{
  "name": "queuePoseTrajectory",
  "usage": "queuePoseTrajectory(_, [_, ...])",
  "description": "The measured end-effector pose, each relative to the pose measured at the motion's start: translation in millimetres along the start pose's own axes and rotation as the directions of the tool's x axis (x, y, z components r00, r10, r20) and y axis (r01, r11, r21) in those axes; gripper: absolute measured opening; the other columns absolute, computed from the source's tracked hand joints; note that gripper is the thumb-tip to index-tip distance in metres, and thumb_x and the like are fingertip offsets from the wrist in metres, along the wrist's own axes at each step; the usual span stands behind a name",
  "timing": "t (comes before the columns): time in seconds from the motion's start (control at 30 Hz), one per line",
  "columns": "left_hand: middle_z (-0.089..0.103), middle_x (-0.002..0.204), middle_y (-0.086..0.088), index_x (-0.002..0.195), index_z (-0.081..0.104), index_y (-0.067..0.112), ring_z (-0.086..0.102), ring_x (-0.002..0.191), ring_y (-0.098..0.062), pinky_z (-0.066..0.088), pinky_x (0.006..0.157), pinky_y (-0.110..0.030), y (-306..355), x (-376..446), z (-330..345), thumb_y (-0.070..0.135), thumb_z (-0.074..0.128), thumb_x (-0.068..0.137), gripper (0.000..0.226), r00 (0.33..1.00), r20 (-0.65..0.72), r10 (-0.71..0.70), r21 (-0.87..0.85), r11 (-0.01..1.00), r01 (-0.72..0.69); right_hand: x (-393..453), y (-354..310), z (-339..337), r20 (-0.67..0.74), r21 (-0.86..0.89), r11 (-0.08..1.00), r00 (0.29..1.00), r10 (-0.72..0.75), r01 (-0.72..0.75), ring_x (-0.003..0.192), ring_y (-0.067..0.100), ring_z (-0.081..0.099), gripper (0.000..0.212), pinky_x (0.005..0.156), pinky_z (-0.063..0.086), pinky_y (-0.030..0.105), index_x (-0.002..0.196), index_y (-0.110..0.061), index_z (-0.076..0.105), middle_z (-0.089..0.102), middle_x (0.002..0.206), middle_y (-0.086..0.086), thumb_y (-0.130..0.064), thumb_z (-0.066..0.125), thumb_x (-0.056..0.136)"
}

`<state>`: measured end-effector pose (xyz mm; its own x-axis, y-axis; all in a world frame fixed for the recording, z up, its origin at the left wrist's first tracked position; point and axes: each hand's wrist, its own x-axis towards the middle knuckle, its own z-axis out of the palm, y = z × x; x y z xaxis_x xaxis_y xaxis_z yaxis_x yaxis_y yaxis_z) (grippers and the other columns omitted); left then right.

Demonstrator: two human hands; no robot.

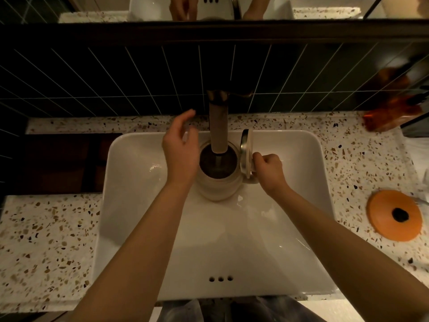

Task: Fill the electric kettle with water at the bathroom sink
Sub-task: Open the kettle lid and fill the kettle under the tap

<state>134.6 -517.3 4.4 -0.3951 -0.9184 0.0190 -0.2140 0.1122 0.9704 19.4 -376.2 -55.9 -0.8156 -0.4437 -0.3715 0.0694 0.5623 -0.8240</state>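
Right hand (267, 169): fingers curled closed around the handle of the cream, round-bodied electric kettle (218, 182), holding it in the white rectangular ceramic sink (301, 182). Left hand (180, 151): fingers loosely spread, holding nothing, beside the kettle's rim. The hinged lid (246, 153) stands open. The kettle mouth sits directly under the brushed-metal faucet spout (218, 126); a stream appears to fall into it. Fill level cannot be read. Judged mid-fill: remaining are shutting off the water, closing the lid, and lifting out.

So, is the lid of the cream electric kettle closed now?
No, the lid of the cream electric kettle stands open beside the brown faucet spout.
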Motion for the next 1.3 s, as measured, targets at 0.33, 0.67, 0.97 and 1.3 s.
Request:
queuePoseTrajectory(0.33, [0.032,0.159,-0.004,0.149,0.036,0.018,0.017,0.149,-0.021,0.018,0.12,-0.036,15,35,34,0.019,0.043,0.098,0.051,0.739,0.581,0.342,0.341,0.722,-0.602,-2,-7,-2,0.027,0.024,0.999,0.999,0.026,-0.026,0.028,-0.002,0.044,0.046,0.036,0.034,0.008,0.048,-0.01,0.036,0.039,0.045,0.002,-0.008,0.045,0.093])
queuePoseTrajectory(0.67, [0.043,0.153,-0.006,0.144,0.046,0.015,0.027,0.146,-0.028,0.027,0.117,-0.046,0,31,45,0.019,0.043,0.096,0.048,0.721,0.54,0.434,0.387,0.633,-0.67,4,0,-1,-0.002,0.015,0.999,0.999,0.032,-0.032,0.031,0.005,0.034,0.047,0.039,0.031,0.012,0.046,-0.011,0.032,0.033,0.037,-0.007,-0.011,0.047,0.09])
queuePoseTrajectory(0.97, [0.045,0.15,-0.005,0.138,0.053,0.014,0.03,0.144,-0.022,0.022,0.119,-0.041,-9,17,21,0.024,0.049,0.095,0.044,0.885,0.322,0.336,0.353,0.825,-0.442,5,3,-1,-0.012,-0.01,0.999,0.999,0.048,-0.048,0.028,0.006,0.03,0.05,0.036,0.025,0.012,0.043,-0.014,0.029,0.03,0.031,-0.009,-0.011,0.047,0.09])
queuePoseTrajectory(1.3, [0.063,0.127,0.004,0.128,0.057,0.026,0.055,0.123,-0.015,0.042,0.104,-0.031,-66,-48,-5,0.045,0.051,0.096,0.038,0.843,0.183,-0.507,-0.078,0.847,0.526,3,6,0,-0.006,-0.018,0.998,0.998,0.064,-0.064,0.044,0.017,0.035,0.044,0.042,0.032,0.018,0.048,-0.011,0.034,0.034,0.046,0.003,-0.014,0.047,0.09])
